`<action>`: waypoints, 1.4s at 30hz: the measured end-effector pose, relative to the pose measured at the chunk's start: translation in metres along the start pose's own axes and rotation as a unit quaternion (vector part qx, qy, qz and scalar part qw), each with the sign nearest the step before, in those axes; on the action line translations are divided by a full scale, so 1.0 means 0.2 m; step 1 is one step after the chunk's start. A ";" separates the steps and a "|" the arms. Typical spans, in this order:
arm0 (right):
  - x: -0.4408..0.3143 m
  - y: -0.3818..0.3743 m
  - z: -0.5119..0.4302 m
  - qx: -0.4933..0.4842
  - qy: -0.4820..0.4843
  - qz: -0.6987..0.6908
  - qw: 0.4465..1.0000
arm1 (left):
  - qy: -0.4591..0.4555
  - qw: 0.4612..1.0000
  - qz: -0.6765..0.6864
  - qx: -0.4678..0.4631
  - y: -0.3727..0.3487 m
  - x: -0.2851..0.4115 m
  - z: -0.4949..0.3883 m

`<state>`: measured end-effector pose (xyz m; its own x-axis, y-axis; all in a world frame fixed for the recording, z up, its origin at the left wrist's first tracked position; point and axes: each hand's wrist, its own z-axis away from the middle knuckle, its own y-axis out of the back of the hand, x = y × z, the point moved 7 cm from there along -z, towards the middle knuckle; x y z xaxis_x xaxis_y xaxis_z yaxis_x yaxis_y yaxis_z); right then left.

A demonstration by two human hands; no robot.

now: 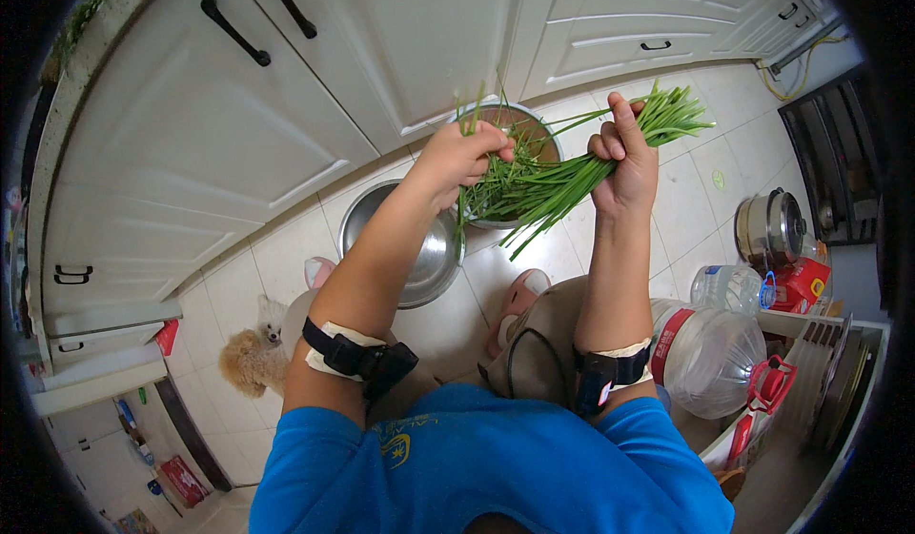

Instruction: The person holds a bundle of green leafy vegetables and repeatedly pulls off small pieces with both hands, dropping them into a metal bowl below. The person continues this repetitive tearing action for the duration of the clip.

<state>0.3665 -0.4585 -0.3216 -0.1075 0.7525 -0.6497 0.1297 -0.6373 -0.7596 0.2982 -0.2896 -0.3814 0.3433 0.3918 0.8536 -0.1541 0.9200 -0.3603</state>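
My right hand [625, 152] is closed around a bunch of long green garlic chives [565, 184], their cut ends pointing to the upper right and their leaves hanging down to the left. My left hand [468, 155] pinches some thin green strands between thumb and fingers. Both hands are above a round metal basin [547, 121] that holds loose green trimmings [525, 149]. Beside it, partly hidden by my left forearm, a second metal basin [436, 269] stands on the floor; its visible inside is bare metal.
White cabinets [443, 48] line the far side. A small curly-haired dog [246, 362] and a whitish one [271, 319] are at the lower left. Large plastic water bottles [708, 362], a glass-lidded pot [768, 227] and a drawer-like rack [868, 362] stand at the right.
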 end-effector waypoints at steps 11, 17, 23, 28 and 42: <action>-0.05 0.00 0.00 0.025 0.004 0.035 0.999 | -0.149 0.984 0.029 0.090 0.01 0.16 -0.06; 0.02 -0.03 0.02 -0.006 -0.077 0.108 0.991 | -0.156 0.978 -0.119 0.075 -0.08 0.18 -0.01; 0.11 -0.06 0.03 -0.023 -0.112 0.150 0.982 | -0.121 0.982 -0.136 -0.040 -0.20 0.12 0.09; 0.17 -0.11 0.07 -0.047 -0.108 0.176 0.977 | -0.086 0.990 -0.108 -0.031 -0.19 0.10 0.16; 0.45 -0.10 0.16 -0.018 -0.316 -0.048 0.947 | -0.026 0.997 -0.060 0.039 -0.01 0.05 0.23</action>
<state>0.3235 -0.3842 -0.3663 -0.6871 0.5499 -0.4748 0.1223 -0.5567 -0.8217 0.2600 -0.2886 -0.3543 0.3162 0.2760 0.9077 -0.1861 0.9562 -0.2260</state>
